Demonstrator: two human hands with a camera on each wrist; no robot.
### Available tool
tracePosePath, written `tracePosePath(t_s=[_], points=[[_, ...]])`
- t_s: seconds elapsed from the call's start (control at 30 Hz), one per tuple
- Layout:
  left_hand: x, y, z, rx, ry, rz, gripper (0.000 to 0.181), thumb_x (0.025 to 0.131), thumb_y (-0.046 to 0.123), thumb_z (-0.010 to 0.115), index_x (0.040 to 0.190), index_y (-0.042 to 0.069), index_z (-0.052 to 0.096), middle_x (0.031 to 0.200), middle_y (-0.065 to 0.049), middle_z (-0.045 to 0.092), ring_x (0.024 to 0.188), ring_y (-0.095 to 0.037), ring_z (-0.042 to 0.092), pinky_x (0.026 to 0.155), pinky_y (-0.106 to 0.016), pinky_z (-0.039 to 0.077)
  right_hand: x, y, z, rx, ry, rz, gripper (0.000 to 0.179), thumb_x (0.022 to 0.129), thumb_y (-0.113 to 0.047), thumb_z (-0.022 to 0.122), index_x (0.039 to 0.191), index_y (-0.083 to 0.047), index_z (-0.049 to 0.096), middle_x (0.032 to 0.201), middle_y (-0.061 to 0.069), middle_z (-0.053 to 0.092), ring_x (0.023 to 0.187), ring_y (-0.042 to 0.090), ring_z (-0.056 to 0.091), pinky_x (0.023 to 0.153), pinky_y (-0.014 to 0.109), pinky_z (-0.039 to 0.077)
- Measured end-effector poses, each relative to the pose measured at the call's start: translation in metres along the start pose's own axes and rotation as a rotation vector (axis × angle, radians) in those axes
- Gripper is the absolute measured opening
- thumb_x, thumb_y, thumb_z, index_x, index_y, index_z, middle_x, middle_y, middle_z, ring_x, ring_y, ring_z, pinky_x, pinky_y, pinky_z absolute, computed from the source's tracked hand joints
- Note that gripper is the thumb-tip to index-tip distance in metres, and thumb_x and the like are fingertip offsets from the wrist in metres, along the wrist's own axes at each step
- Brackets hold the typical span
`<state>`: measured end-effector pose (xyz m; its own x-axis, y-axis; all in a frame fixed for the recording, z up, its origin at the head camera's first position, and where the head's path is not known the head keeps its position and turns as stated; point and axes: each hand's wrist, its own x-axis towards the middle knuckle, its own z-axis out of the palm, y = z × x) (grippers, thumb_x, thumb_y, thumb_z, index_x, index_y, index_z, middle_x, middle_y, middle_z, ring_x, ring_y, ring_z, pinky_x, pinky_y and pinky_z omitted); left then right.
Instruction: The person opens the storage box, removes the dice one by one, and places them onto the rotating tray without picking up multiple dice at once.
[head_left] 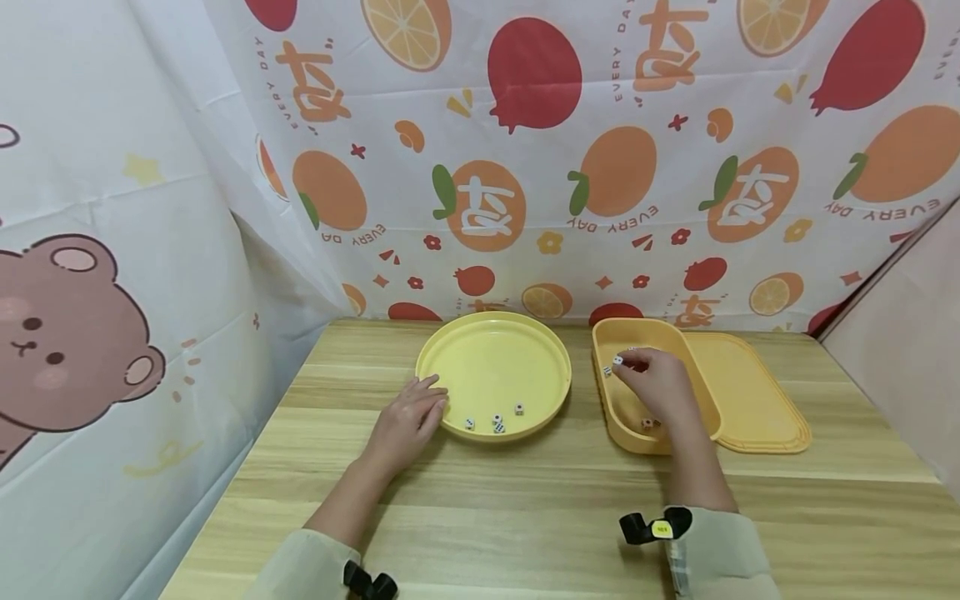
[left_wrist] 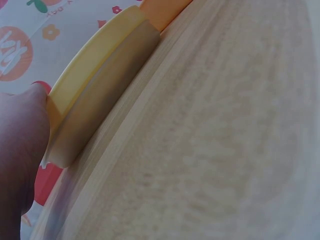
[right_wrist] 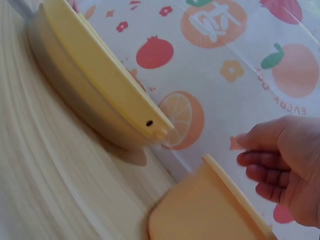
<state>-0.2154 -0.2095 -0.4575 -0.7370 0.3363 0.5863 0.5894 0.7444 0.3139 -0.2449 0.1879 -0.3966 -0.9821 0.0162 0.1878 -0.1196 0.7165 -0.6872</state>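
Observation:
My right hand (head_left: 660, 385) is above the deep orange-yellow box (head_left: 624, 433), pinching a small white die (head_left: 617, 360) between thumb and fingertips. In the right wrist view the fingers of that hand (right_wrist: 280, 165) curl inward beside the rim of the box. Several more dice (head_left: 647, 423) lie in the box, partly hidden by the hand. My left hand (head_left: 405, 421) rests on the left rim of a round yellow tray (head_left: 491, 358), its fingers mostly straight. Near the tray's front edge lie several white dice (head_left: 519, 409) with dark dots.
A flat orange-yellow lid (head_left: 746, 396) lies right of the box, against its side. The wooden table (head_left: 525, 508) ends at a fruit-print cloth (head_left: 547, 167) behind. A white cloth with a bear print (head_left: 67, 333) hangs at the left.

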Motion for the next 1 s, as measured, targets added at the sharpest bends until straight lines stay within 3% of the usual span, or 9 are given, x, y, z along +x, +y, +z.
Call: tracePosePath(t_s=[0.2, 0.37, 0.57, 0.83, 1.0], points=[[0.0, -0.001, 0.002, 0.007, 0.028, 0.031, 0.018, 0.094, 0.011, 0.062, 0.1, 0.002, 0.076, 0.109, -0.008, 0.074, 0.124, -0.027, 0.061, 0.113, -0.048, 0.041, -0.002, -0.017, 0.013, 0.109, 0.128, -0.096, 0.024, 0.088, -0.024, 0.074, 0.107, -0.009, 0.075, 0.095, 0.007, 0.072, 0.086, 0.02, 0.063, 0.076, 0.034, 0.057], [0.0, -0.001, 0.002, 0.008, 0.035, 0.043, 0.018, 0.094, 0.01, 0.061, 0.099, 0.002, 0.076, 0.108, -0.008, 0.074, 0.123, -0.026, 0.061, 0.113, -0.048, 0.042, -0.004, -0.029, 0.029, 0.186, 0.163, -0.201, 0.019, 0.087, -0.02, 0.075, 0.102, -0.008, 0.076, 0.094, 0.006, 0.073, 0.088, 0.019, 0.066, 0.081, 0.041, 0.06], [0.0, -0.001, 0.002, 0.013, 0.034, 0.048, 0.017, 0.094, 0.01, 0.061, 0.099, 0.003, 0.076, 0.108, -0.008, 0.075, 0.122, -0.027, 0.061, 0.113, -0.048, 0.042, -0.011, -0.044, 0.056, 0.238, 0.059, -0.242, 0.021, 0.087, -0.021, 0.075, 0.105, -0.009, 0.076, 0.097, 0.002, 0.074, 0.091, 0.016, 0.067, 0.082, 0.038, 0.06], [0.0, -0.002, 0.002, 0.012, 0.029, 0.05, 0.017, 0.094, 0.01, 0.061, 0.098, 0.002, 0.076, 0.108, -0.008, 0.075, 0.122, -0.027, 0.061, 0.112, -0.05, 0.042, -0.021, -0.057, 0.087, 0.17, -0.073, -0.353, 0.021, 0.087, -0.017, 0.075, 0.104, -0.005, 0.076, 0.097, 0.001, 0.074, 0.094, 0.016, 0.068, 0.085, 0.039, 0.06], [0.001, -0.003, 0.001, 0.007, 0.028, 0.048, 0.018, 0.094, 0.009, 0.061, 0.099, 0.002, 0.076, 0.108, -0.008, 0.074, 0.123, -0.027, 0.061, 0.113, -0.05, 0.042, -0.025, -0.063, 0.097, 0.121, -0.134, -0.348, 0.021, 0.087, -0.019, 0.075, 0.105, -0.009, 0.076, 0.098, -0.003, 0.073, 0.095, 0.014, 0.068, 0.087, 0.036, 0.059]])
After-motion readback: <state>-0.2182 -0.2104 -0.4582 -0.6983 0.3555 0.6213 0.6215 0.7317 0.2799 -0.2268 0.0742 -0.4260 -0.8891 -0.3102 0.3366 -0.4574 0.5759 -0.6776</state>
